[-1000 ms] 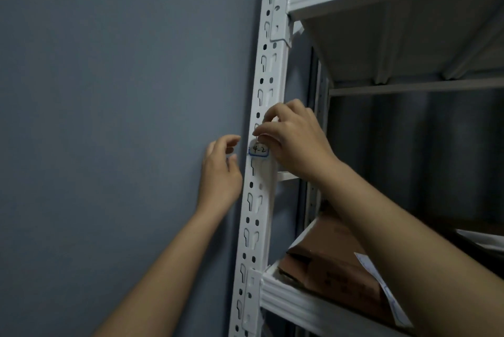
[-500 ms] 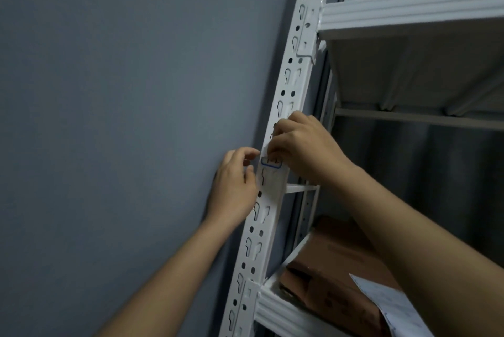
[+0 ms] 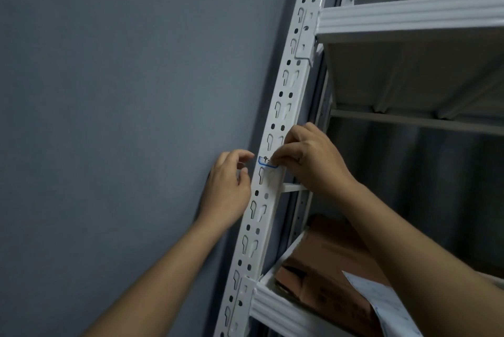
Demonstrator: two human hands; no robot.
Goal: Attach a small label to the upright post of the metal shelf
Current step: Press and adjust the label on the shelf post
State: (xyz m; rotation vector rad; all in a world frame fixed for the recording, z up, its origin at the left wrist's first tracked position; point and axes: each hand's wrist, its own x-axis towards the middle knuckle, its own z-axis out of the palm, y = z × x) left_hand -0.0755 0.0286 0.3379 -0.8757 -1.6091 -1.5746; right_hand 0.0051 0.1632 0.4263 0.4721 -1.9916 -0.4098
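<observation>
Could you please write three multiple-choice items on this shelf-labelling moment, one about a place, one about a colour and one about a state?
1. Where is the label?
A. on the wall
B. on the upright post
C. on the cardboard box

2. What colour is the label's border?
A. red
B. green
C. blue

3. What is the left hand doing?
A. hovering beside the post, holding nothing
B. gripping the box
C. pressing the label

Answers:
1 B, it lies on the post's slotted face under the right hand.
2 C, a blue outline shows along its left and lower edges.
3 A, its fingers are loosely curled, off the label.
</observation>
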